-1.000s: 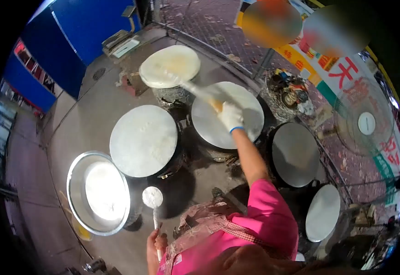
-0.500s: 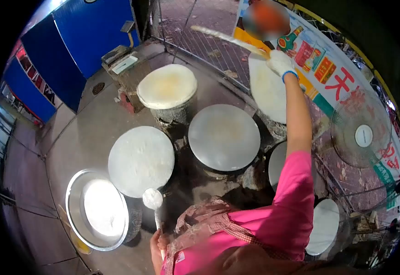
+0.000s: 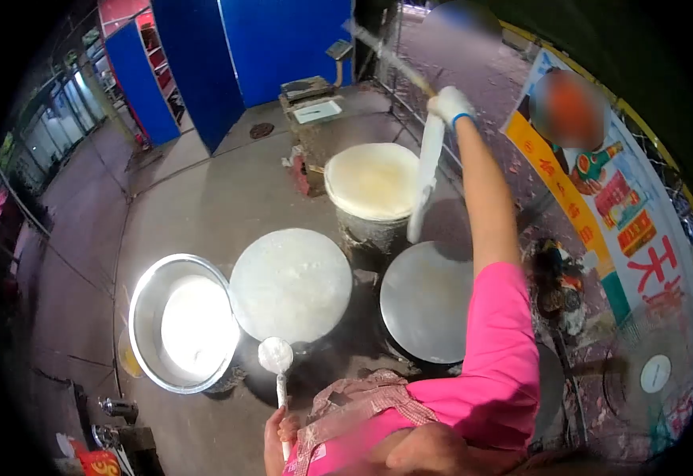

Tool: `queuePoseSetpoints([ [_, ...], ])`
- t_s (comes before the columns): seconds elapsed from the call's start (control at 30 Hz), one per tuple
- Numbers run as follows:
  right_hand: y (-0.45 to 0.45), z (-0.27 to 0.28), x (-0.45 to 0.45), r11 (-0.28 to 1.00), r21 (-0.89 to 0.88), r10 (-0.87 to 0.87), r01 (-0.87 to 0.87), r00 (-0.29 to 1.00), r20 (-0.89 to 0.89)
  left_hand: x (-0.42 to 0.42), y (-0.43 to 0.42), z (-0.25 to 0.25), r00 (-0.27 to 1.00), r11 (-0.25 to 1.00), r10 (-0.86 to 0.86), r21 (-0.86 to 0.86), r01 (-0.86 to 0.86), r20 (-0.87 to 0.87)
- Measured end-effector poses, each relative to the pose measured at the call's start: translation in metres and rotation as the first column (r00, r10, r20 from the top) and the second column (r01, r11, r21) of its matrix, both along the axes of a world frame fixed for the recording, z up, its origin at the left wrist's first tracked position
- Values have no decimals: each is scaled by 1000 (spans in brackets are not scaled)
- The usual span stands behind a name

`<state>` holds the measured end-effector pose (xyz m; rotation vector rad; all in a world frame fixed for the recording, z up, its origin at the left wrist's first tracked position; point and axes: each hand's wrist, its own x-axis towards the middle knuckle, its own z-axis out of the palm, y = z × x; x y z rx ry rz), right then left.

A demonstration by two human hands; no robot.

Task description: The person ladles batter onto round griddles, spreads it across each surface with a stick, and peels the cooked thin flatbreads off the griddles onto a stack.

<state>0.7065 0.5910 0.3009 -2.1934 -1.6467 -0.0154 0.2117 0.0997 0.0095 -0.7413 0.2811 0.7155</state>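
My right hand point(image 3: 450, 108), in a white glove, is raised at arm's length and closed on a long pale stick point(image 3: 394, 63). From that same hand hangs a thin white flatbread sheet point(image 3: 427, 163), seen nearly edge-on. Low in the view, my bare left hand point(image 3: 280, 428) grips the handle of a ladle point(image 3: 275, 355), whose bowl is coated with white batter. The ladle's bowl is at the near edge of a round griddle point(image 3: 291, 282) covered with a pale layer. Behind it, another griddle carries a pale round flatbread point(image 3: 372, 178), yellowish in the middle.
A grey griddle point(image 3: 428, 301) shows a bare surface beneath my right arm. At left stands a metal basin point(image 3: 144, 349) of white batter. A fan point(image 3: 654, 374) and a printed banner point(image 3: 585, 182) line the right side. Blue panels point(image 3: 283, 47) stand at the back.
My view has turned left. My right hand has swung left with the stick and flatbread, which has turned from broad face to edge-on. My left hand still holds the ladle.
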Motion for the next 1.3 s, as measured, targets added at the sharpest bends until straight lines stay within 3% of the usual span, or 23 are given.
queuePoseSetpoints([
  [0.1, 53, -42, 67, 945, 324, 162, -33, 911, -379, 0, -8, -10, 995, 994, 99, 39, -100, 33],
  [0.2, 71, -118, 110, 873, 453, 163, 180, 767, -620, 3, -4, -4, 991, 992, 126, 18, -126, -48],
  [0.23, 62, -147, 103, 836, 493, 364, 243, 428, -827, 5, -1, -1, 988, 990, 139, 13, -138, -62],
  [0.27, 31, -156, 83, 840, 443, 279, 313, 450, -848, 7, 4, 3, 985, 988, 153, 11, -153, -78],
  [0.33, 107, -318, 130, 761, 392, 227, 517, 355, -907, 12, 13, 11, 978, 984, 179, 5, -180, -107],
  [0.4, 38, -316, 58, 834, 249, 210, 492, 135, -968, 17, 23, 20, 968, 977, 211, -2, -213, -135],
  [0.5, 26, -345, 7, 784, -240, -382, 573, 140, -914, 22, 28, 36, 950, 966, 253, -13, -260, -182],
  [0.6, 98, -527, 51, 810, 49, -201, 585, 354, -913, 25, 21, 49, 943, 959, 271, -34, -282, -193],
  [0.67, 65, -456, 38, 847, -56, -353, 528, 481, -802, 27, 16, 53, 891, 949, 308, 40, -313, -335],
  [0.7, 52, -431, 35, 856, -104, -480, 506, 706, -520, 34, 19, 63, 812, 937, 344, 112, -331, -471],
  [0.73, 40, -414, 34, 863, -60, -470, 501, 756, -455, 41, 19, 73, 573, 973, 195, 84, -213, -796],
  [0.87, 6, -386, 10, 950, 16, -302, 313, 928, -218, 22, 34, 78, 824, 879, 460, 38, -476, -330],
  [0.9, -4, -373, -9, 986, 74, -120, 149, 944, -308, 16, 36, 73, 720, 887, 399, 39, -461, -568],
  [0.93, -8, -368, -25, 990, 141, 52, 5, 917, -395, -7, 31, 48, 835, 863, 453, -82, -499, -312],
  [1.0, 2, -392, -52, 925, 176, 378, -338, 760, -529, -35, 26, 27, 836, 846, 517, -36, -531, -183],
  [1.03, -18, -366, -101, 853, 281, 483, -439, 462, -744, -48, 28, 31, 809, 823, 558, -4, -568, -187],
  [1.07, -17, -373, -122, 797, 163, 435, -582, 365, -823, -62, 31, 34, 786, 803, 588, 25, -595, -189],
  [1.1, -33, -327, -170, 684, -176, 474, -708, 615, -631, -85, 22, 10, 805, 800, 590, 177, -574, -59],
  [1.13, -36, -330, -205, 639, -188, 637, -746, 650, -414, -108, 17, -13, 822, 764, 565, 330, -554, 70],
  [1.2, -87, -248, -324, 561, -387, 533, -732, 677, -508, -155, 26, -17, 780, 812, 567, 338, -475, -266],
  [1.23, -93, -266, -358, 564, -275, 583, -779, 611, -535, -179, 33, -16, 675, 837, 538, 409, -362, -505],
  [1.27, -77, -308, -387, 481, -273, 758, -833, 552, -348, -207, 41, -17, 512, 866, 495, 446, -227, -701],
  [1.3, -109, -264, -446, 451, -416, 814, -790, 555, -170, -242, 47, -39, 514, 891, 441, 427, -152, -736],
])
